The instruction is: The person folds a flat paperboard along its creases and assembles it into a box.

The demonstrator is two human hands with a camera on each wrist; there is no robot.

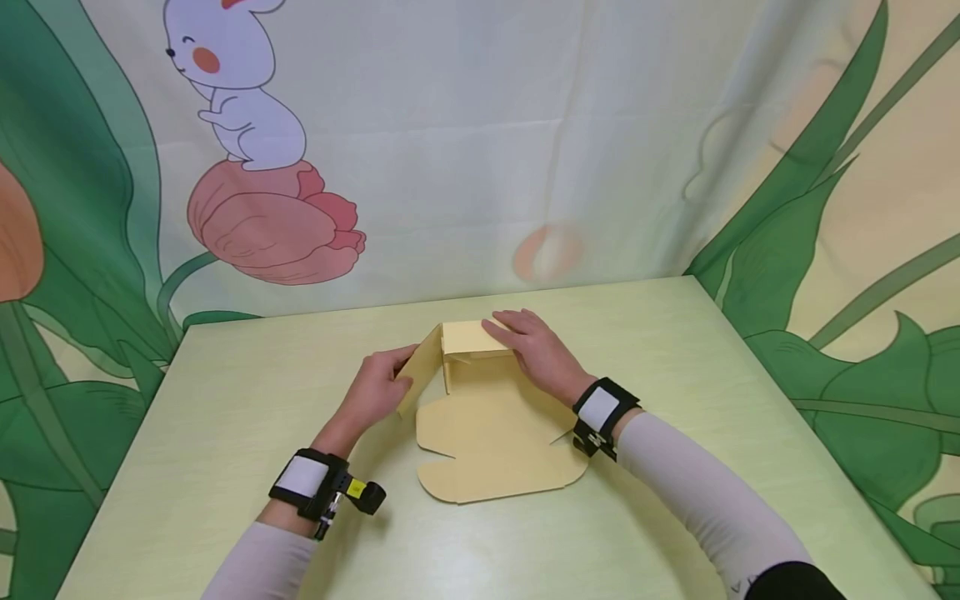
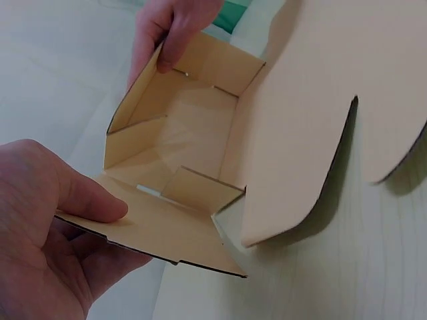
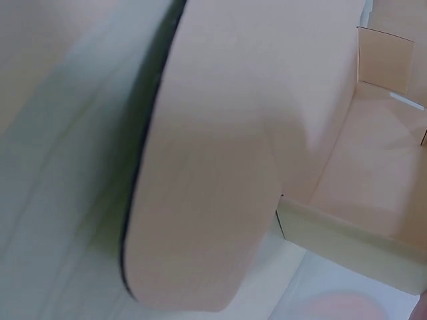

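A partly folded tan cardboard box (image 1: 491, 429) lies on the table, its wide notched panel spread flat toward the near side. My left hand (image 1: 375, 387) pinches the outward-leaning left side flap (image 1: 422, 367), thumb on the inner face and fingers beneath, as the left wrist view shows. On the far right corner, my right hand (image 1: 542, 354) grips the wall, with its thumb (image 2: 175, 50) over the edge inside the box. Between the hands, the far wall (image 1: 472, 337) stands up with its top folded over. A small corner tab (image 2: 203, 190) stands upright beside the left flap.
The pale wooden table (image 1: 247, 417) reaches back to a printed curtain (image 1: 450, 150) with a rabbit and leaves. Both wrists carry strapped cameras; the left camera (image 1: 366, 497) juts out over the table left of the cardboard.
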